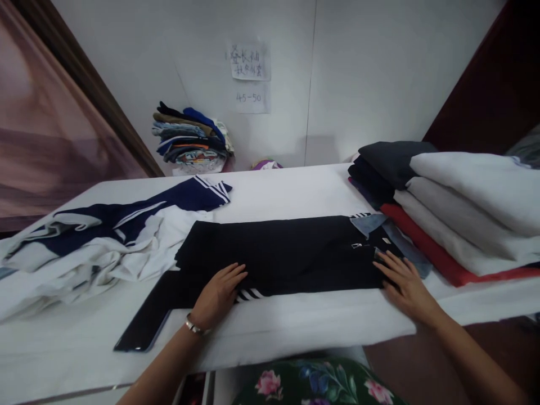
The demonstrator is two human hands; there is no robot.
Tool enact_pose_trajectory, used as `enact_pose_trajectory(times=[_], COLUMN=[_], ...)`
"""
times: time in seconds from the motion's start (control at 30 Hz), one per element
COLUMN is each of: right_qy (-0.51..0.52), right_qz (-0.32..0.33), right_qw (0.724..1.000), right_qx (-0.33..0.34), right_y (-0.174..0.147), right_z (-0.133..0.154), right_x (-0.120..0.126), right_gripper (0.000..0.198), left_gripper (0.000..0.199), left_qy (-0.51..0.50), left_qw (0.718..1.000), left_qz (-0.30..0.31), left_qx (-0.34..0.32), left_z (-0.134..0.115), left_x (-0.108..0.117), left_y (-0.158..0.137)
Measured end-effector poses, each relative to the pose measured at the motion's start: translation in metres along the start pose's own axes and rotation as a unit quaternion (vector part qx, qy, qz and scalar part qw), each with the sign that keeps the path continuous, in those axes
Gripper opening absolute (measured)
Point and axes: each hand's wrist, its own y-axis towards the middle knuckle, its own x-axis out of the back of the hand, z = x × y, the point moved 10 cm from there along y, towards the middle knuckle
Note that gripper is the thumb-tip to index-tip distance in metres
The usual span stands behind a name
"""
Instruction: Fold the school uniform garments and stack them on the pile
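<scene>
A black long-sleeved top [291, 247] with a denim collar and white stripes lies folded into a long strip on the white table [274, 194]. Flat on its lower left part rests my left hand [219, 292], fingers stretched out, a bracelet on the wrist. My right hand [405, 284] is spread over the collar end, its fingertips touching the cloth near a small white label. Neither hand grips anything. By the top's left end lies a flat black object [145, 315] with a shiny edge, looking like a phone.
Crumpled white clothing [126, 253] and a navy garment with white stripes [169, 202] lie at the left. Folded clothes [468, 202] are piled at the right. Another clothes stack [192, 138] stands at the back, below handwritten paper notes [250, 62] on the wall.
</scene>
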Motion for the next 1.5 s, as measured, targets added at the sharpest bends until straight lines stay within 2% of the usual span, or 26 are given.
enact_pose_trajectory(times=[0.23, 0.33, 0.43, 0.5, 0.6, 0.73, 0.87, 1.03, 1.2, 1.37, 1.5], right_qy=[0.024, 0.075, 0.109, 0.113, 0.092, 0.039, 0.038, 0.029, 0.004, -0.038, -0.050], right_qz=[0.011, 0.030, 0.028, 0.014, 0.006, 0.045, 0.067, 0.002, 0.049, 0.045, 0.025], right_qw=[1.000, 0.997, 0.994, 0.993, 0.995, 0.993, 0.991, 0.996, 0.992, 0.994, 0.993], right_qx=[-0.014, -0.010, -0.005, -0.013, -0.048, -0.105, -0.106, -0.089, -0.116, -0.096, -0.104], right_y=[0.011, 0.033, 0.069, 0.100, 0.144, 0.180, 0.184, 0.178, 0.179, 0.172, 0.165], right_z=[0.035, 0.047, 0.052, 0.045, 0.022, -0.013, -0.030, -0.044, -0.063, -0.060, -0.054], right_x=[0.008, 0.011, 0.010, 0.005, -0.013, -0.038, -0.050, -0.046, -0.057, -0.056, -0.053], right_gripper=[0.062, 0.061, 0.055, 0.051, 0.047, 0.042, 0.034, 0.043, 0.042, 0.036, 0.034], left_gripper=[0.046, 0.044, 0.045, 0.043, 0.037, 0.035, 0.031, 0.027, 0.031, 0.025, 0.024], left_qy=[-0.064, -0.071, -0.040, -0.004, 0.058, 0.101, 0.125, 0.099, 0.095, 0.107, 0.118], left_qw=[0.997, 0.995, 0.995, 0.995, 0.989, 0.973, 0.967, 0.970, 0.963, 0.959, 0.956], left_qz=[0.020, -0.002, -0.036, -0.040, -0.001, 0.070, 0.082, 0.084, 0.099, 0.082, 0.057], left_qx=[0.034, 0.067, 0.080, 0.089, 0.138, 0.195, 0.206, 0.206, 0.234, 0.250, 0.261], left_z=[-0.003, 0.010, 0.032, 0.050, 0.081, 0.106, 0.111, 0.114, 0.127, 0.131, 0.124], left_x=[0.017, 0.032, 0.044, 0.043, 0.029, 0.007, 0.005, 0.005, 0.001, 0.003, 0.010], left_y=[0.006, 0.025, 0.057, 0.081, 0.110, 0.123, 0.122, 0.122, 0.121, 0.117, 0.114])
